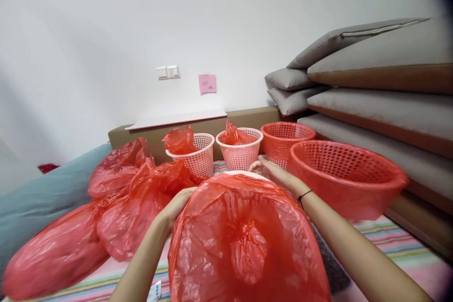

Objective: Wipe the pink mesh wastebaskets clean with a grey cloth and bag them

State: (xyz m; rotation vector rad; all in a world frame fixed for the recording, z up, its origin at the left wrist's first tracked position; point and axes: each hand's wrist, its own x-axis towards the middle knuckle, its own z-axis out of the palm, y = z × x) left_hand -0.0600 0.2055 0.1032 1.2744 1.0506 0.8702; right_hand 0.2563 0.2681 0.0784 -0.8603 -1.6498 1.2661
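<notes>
A red plastic bag (247, 240) is stretched over a basket in front of me, and its middle sags inward. Part of a pale basket rim (249, 174) shows at the far side, past the bag's edge. My left hand (180, 204) grips the bag at its left edge, with the fingertips hidden behind the plastic. At the far right edge, my right hand (274, 171) has its fingers stretched out and slightly bent beside the rim. Whether these fingers touch the bag cannot be seen.
Two pale pink baskets (200, 163) with red bags in them stand behind. Red baskets (348, 198) are at right, beside stacked grey cushions (382, 104). Bulging red bags (60, 250) lie left on the striped cloth (399, 240). A pink note (207, 84) is on the wall.
</notes>
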